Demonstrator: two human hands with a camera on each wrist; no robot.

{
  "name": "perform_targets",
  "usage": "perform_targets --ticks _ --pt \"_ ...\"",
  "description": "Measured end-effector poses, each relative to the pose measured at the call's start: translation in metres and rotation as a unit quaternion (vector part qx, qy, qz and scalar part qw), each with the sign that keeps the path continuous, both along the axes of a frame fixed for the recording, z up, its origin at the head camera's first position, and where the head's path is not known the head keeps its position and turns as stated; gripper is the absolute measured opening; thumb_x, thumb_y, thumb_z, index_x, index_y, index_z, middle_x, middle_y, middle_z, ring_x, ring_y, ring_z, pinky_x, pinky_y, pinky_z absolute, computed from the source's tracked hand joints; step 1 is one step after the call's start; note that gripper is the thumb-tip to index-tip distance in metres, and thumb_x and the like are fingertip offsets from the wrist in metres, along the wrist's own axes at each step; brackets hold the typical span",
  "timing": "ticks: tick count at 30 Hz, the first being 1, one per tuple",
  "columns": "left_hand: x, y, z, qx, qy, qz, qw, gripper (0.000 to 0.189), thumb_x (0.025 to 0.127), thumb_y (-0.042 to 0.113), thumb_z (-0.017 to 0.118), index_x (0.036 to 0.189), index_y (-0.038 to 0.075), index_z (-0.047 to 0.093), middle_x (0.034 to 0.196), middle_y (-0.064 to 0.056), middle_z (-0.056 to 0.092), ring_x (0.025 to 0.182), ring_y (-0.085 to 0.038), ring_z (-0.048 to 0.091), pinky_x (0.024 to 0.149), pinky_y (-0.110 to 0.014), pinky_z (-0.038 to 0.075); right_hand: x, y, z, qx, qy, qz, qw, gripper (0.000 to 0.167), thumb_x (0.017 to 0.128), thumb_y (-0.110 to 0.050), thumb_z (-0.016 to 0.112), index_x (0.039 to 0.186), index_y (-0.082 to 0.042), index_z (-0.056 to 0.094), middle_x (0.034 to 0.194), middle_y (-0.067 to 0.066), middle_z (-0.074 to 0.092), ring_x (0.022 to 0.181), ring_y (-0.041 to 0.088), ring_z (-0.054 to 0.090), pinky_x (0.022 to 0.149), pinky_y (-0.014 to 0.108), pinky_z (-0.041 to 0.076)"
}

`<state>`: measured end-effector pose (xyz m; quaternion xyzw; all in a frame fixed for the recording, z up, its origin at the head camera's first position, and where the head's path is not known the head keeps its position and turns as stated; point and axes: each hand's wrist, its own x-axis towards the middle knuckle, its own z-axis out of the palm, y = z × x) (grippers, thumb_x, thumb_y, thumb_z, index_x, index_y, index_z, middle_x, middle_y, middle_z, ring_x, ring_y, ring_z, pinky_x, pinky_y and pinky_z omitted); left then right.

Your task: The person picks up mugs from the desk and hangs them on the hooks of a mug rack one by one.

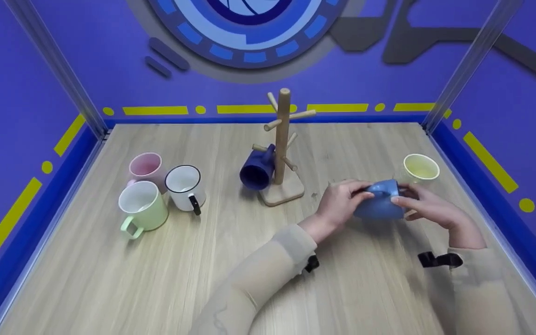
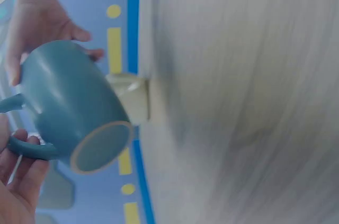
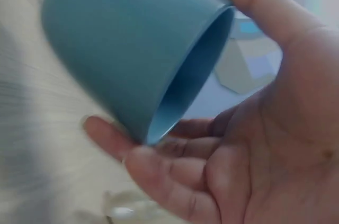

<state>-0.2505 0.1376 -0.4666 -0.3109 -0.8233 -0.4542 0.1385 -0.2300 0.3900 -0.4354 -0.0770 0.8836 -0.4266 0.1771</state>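
Note:
A blue mug (image 1: 379, 209) is held tilted on its side above the table at the right, between both hands. My left hand (image 1: 338, 203) grips its handle (image 2: 33, 150); in the left wrist view the fingers curl round the loop, and the mug's base faces that camera. At the mug's mouth, my right hand (image 1: 431, 207) holds the rim, thumb on one side and fingers on the other, as the right wrist view shows. A wooden mug tree (image 1: 283, 153) stands left of the hands, with a dark blue mug (image 1: 256, 170) hanging from a lower peg.
Just behind the right hand stands a pale yellow cup (image 1: 420, 167). At the left are a pink mug (image 1: 146, 164), a light green mug (image 1: 149, 211) and a white mug (image 1: 185, 190) with black rim and handle. Blue-purple panels (image 1: 91, 70) wall the table (image 1: 231, 232).

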Motion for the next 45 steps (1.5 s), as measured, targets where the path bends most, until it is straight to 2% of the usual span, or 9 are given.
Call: perform_targets --ticks 4,11,17,21,25,30,34,40,45 --pt "-0.005 -0.014 0.008 -0.043 0.020 0.008 0.9988 0.032 0.096 0.030 0.070 0.119 0.010 0.077 0.112 -0.003 0.079 0.105 -0.011 0.075 0.094 -0.014 0.055 -0.004 -0.014 -0.011 -0.038 0.059 0.020 0.9973 0.070 0.105 -0.024 0.059 0.163 -0.011 0.022 0.158 0.031 0.034 0.133 0.053 0.050 0.098 0.051 0.058" --pt "-0.014 -0.034 0.026 -0.091 -0.031 0.010 0.9953 0.032 0.095 0.031 0.071 0.121 0.012 0.077 0.116 -0.001 0.079 0.107 -0.012 0.075 0.092 -0.016 0.056 -0.009 -0.035 -0.031 -0.069 0.130 0.035 0.9885 0.088 0.084 -0.011 0.085 0.157 -0.016 0.037 0.152 0.013 0.043 0.129 0.033 0.051 0.093 0.025 0.055" --pt "-0.013 -0.048 0.028 -0.024 -0.033 0.019 0.9990 0.031 0.091 0.028 0.077 0.116 0.010 0.079 0.111 -0.003 0.080 0.102 -0.011 0.076 0.088 -0.014 0.057 -0.009 -0.053 -0.042 -0.114 0.154 0.004 0.9815 0.083 0.082 -0.005 0.085 0.152 -0.014 0.042 0.147 0.015 0.048 0.121 0.022 0.058 0.089 0.025 0.056" --pt "-0.010 -0.062 0.026 0.022 -0.044 0.030 0.9984 0.031 0.089 0.028 0.079 0.114 0.009 0.080 0.108 -0.004 0.080 0.098 -0.011 0.077 0.085 -0.013 0.057 -0.011 -0.066 -0.043 -0.131 0.149 0.006 0.9801 0.080 0.083 -0.006 0.084 0.151 -0.013 0.044 0.145 0.016 0.050 0.117 0.020 0.060 0.086 0.028 0.058" --pt "-0.006 -0.082 0.026 0.028 -0.072 0.044 0.9961 0.035 0.092 0.030 0.077 0.120 0.008 0.077 0.114 -0.006 0.079 0.103 -0.015 0.076 0.089 -0.019 0.059 -0.015 -0.077 -0.041 -0.149 0.137 0.015 0.9791 0.077 0.084 -0.005 0.082 0.150 -0.011 0.043 0.145 0.018 0.050 0.117 0.025 0.059 0.086 0.029 0.058" --pt "0.001 -0.109 0.024 -0.045 -0.119 0.070 0.9894 0.056 0.091 0.042 0.076 0.136 0.010 0.066 0.136 -0.006 0.069 0.126 -0.021 0.066 0.106 -0.035 0.055 -0.023 -0.086 -0.038 -0.160 0.141 0.018 0.9768 0.073 0.085 -0.003 0.079 0.149 -0.008 0.044 0.145 0.020 0.052 0.121 0.027 0.059 0.092 0.029 0.055" --pt "0.006 -0.125 0.021 -0.090 -0.141 0.067 0.9835 0.071 0.087 0.046 0.080 0.144 0.009 0.059 0.148 -0.010 0.060 0.139 -0.026 0.057 0.114 -0.041 0.049 -0.031 -0.098 -0.035 -0.157 0.145 0.027 0.9766 0.073 0.085 -0.005 0.078 0.149 -0.007 0.044 0.145 0.022 0.053 0.126 0.035 0.057 0.100 0.036 0.052" --pt "0.008 -0.139 0.019 -0.119 -0.144 0.085 0.9787 0.076 0.086 0.044 0.082 0.146 0.005 0.056 0.147 -0.011 0.059 0.136 -0.027 0.056 0.114 -0.040 0.048 -0.047 -0.120 -0.032 -0.158 0.118 0.054 0.9789 0.074 0.088 -0.011 0.078 0.151 -0.008 0.040 0.150 0.026 0.049 0.135 0.049 0.051 0.106 0.061 0.047" --pt "0.011 -0.146 0.016 -0.121 -0.161 0.117 0.9725 0.075 0.088 0.044 0.080 0.145 0.003 0.055 0.145 -0.013 0.059 0.134 -0.029 0.057 0.113 -0.043 0.049 -0.062 -0.134 -0.030 -0.159 0.086 0.076 0.9805 0.075 0.088 -0.015 0.078 0.152 -0.011 0.041 0.153 0.027 0.046 0.139 0.051 0.047 0.106 0.063 0.048"
